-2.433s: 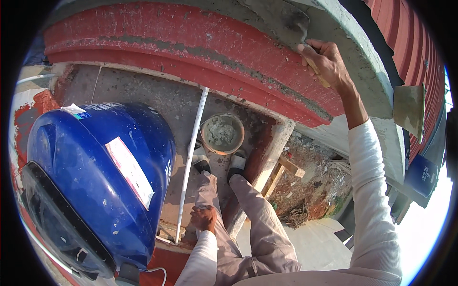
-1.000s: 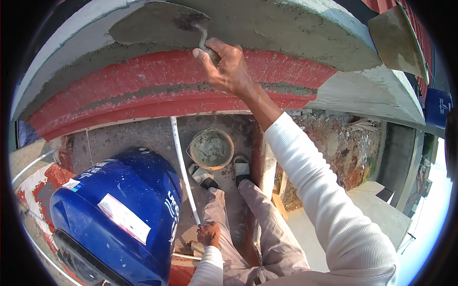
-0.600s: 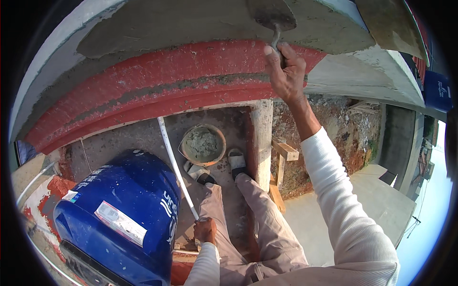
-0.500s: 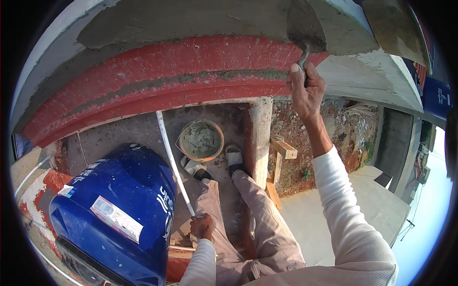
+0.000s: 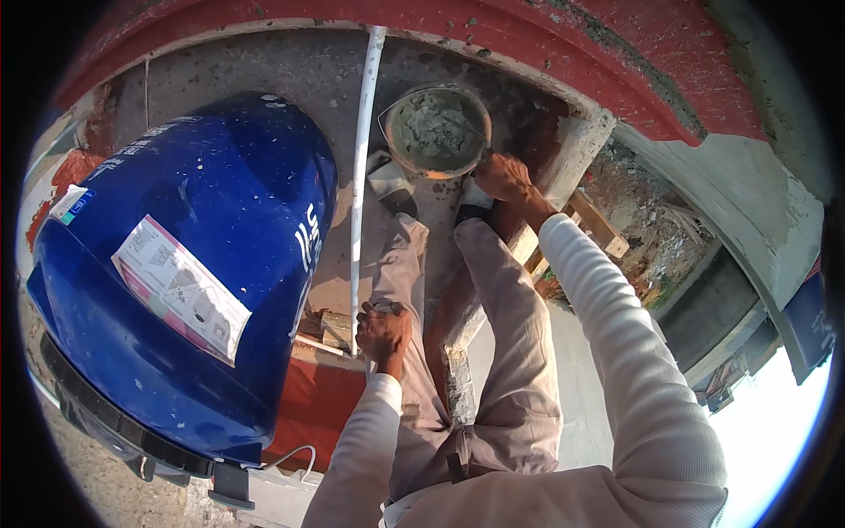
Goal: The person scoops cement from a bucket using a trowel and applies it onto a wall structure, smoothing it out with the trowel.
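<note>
My left hand is closed round the lower part of a long white pipe, which stands beside the blue tank. At the right rim of a round bucket, my right hand is closed in a fist on a trowel. The trowel's blade cannot be made out here, hidden by the hand and the bucket rim. Wet grey mortar fills much of the bucket, which rests on the floor just in front of my feet.
A large blue plastic tank takes up the left side. Ahead curves a red-painted ledge with mortar smears. A rough pale post and a piece of timber stand right of my legs, with rubble ground beyond.
My right hand has come down from the grey wall surface, with the trowel, to the bucket. The view has tilted down and turned. My left hand stays at the pipe.
</note>
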Tool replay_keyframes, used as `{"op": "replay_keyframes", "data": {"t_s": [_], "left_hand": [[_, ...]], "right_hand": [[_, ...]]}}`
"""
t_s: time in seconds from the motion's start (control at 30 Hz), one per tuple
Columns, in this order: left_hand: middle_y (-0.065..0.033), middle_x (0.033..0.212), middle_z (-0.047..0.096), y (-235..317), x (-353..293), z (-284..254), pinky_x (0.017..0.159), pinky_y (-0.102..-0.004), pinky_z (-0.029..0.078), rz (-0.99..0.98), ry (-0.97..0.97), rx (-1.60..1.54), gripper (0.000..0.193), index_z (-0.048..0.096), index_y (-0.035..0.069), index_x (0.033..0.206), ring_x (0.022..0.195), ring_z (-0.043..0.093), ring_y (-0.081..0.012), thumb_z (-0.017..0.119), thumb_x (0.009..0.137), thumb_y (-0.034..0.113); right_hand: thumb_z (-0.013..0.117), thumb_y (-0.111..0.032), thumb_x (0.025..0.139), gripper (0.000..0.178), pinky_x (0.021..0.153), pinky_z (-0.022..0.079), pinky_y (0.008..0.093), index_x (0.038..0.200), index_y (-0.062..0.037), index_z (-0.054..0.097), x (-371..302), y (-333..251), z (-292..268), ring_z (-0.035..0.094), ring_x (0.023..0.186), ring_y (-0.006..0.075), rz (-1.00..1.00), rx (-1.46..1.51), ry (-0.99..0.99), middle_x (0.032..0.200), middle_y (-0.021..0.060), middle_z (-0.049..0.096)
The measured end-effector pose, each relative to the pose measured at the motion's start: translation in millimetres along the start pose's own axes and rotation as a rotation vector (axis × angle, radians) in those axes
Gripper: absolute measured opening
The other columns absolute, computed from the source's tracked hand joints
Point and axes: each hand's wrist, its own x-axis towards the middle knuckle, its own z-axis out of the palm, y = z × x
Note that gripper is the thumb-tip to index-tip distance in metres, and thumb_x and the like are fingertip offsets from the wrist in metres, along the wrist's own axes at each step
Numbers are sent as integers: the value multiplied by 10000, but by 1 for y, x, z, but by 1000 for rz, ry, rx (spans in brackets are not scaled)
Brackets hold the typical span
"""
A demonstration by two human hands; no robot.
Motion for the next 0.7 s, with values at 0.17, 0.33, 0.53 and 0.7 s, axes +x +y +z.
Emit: {"op": "replay_keyframes", "data": {"t_s": [0.17, 0.33, 0.53, 0.7], "left_hand": [[-179, 1030, 675, 1, -11, -14, 766, -472, 598, -90, -29, -8, 573, 638, 12, 1139, 941, 724, -345, 611, 920, 540], [-223, 1004, 690, -2, -15, 2, 736, -445, 612, 19, 148, -57, 613, 629, -42, 1213, 830, 726, -372, 645, 905, 487], [-229, 953, 685, -6, -12, 6, 722, -456, 614, 18, 202, -102, 598, 619, -50, 1180, 816, 729, -385, 661, 889, 470], [-217, 1010, 686, -1, -9, -13, 736, -475, 620, -68, 38, -111, 543, 603, 30, 1201, 863, 744, -397, 671, 891, 471]], "right_hand": [[680, -312, 859, 404, 936, 577, 499, 1128, -21, 756, 66, -26, 34, 717, 1087, 435, 176, 19, -81, 1121, 258, 749], [714, -311, 832, 427, 920, 588, 504, 1135, -10, 745, 85, -37, 37, 732, 1056, 428, 178, -30, 47, 1105, 260, 752], [709, -276, 871, 490, 828, 601, 544, 1234, 40, 613, 66, 0, 63, 724, 986, 467, 92, -190, 263, 1109, 307, 688], [709, -366, 924, 891, 817, 604, 569, 1615, -44, 248, 37, 29, 61, 686, 1092, 464, -54, -279, 360, 1296, 274, 595]]}}
